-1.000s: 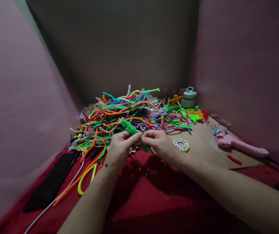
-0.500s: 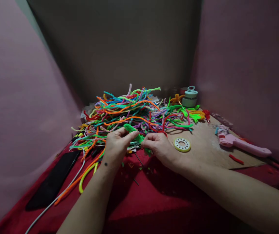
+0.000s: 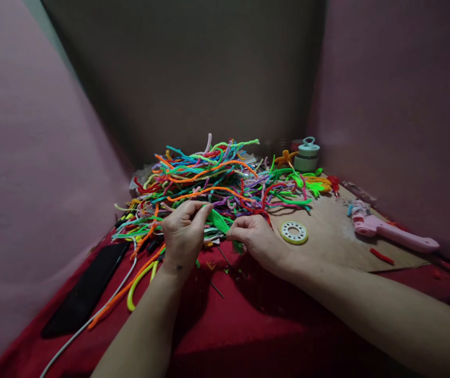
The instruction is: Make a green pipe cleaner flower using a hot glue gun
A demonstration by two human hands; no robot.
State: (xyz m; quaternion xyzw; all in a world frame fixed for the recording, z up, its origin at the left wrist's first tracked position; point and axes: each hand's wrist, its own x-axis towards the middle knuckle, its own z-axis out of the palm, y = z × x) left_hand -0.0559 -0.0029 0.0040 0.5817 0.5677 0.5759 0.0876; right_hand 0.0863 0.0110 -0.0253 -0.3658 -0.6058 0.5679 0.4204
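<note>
Between my two hands is a bright green fuzzy piece (image 3: 220, 221) that looks like pipe cleaner material. My left hand (image 3: 187, 227) pinches its upper left end between thumb and fingers. At its lower right end, my right hand (image 3: 250, 236) has fingertips closed on it, and a bit of green hangs below them. Just behind both hands rises a big tangled heap of coloured pipe cleaners (image 3: 209, 178). Small green scraps and a thin dark rod (image 3: 217, 290) lie on the red cloth (image 3: 225, 331) beneath.
Left of my forearm lie a black phone (image 3: 85, 289), a white cable (image 3: 110, 299) and a yellow loop handle (image 3: 136, 286). On the brown board (image 3: 327, 231) are a white disc spool (image 3: 293, 232), a red piece (image 3: 381, 256) and a pink-handled tool (image 3: 401, 234). A pale green jar (image 3: 307, 156) stands behind.
My left hand has shifted slightly left and turned, drawing away from the right. More of the green piece now shows stretched between them. My right hand has hardly moved.
</note>
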